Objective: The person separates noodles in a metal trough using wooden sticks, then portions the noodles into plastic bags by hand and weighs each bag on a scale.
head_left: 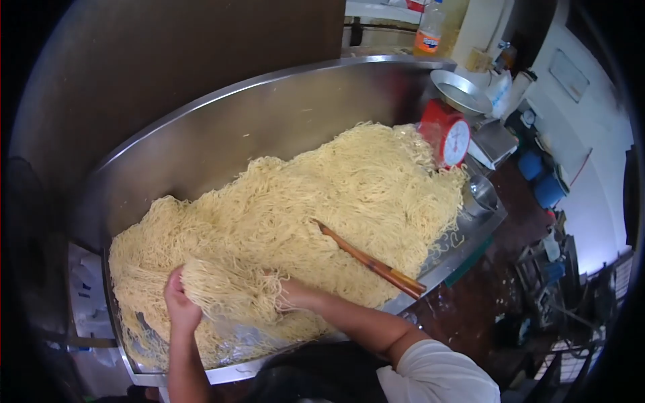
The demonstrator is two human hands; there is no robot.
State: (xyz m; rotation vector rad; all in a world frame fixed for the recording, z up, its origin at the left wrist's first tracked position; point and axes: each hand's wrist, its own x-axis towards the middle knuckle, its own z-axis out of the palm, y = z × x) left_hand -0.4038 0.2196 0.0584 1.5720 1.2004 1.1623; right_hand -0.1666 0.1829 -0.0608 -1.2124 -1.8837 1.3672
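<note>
A large heap of pale yellow noodles (336,181) fills a metal tray (269,101). At the lower left, a bunch of noodles (225,285) is lifted between both hands. My left hand (180,299) grips its left side, with the fingers partly hidden behind the strands. My right hand (292,295) is at the right side of the bunch, its fingers mostly covered by noodles. A brown wooden stick (373,262) lies slanted on the heap, to the right of my right hand.
A red weighing scale (445,134) with a metal pan (461,91) stands at the tray's right end, above a metal bowl (482,193). An orange-labelled bottle (428,33) stands behind the rim. Blue containers (551,188) are on the floor at the right.
</note>
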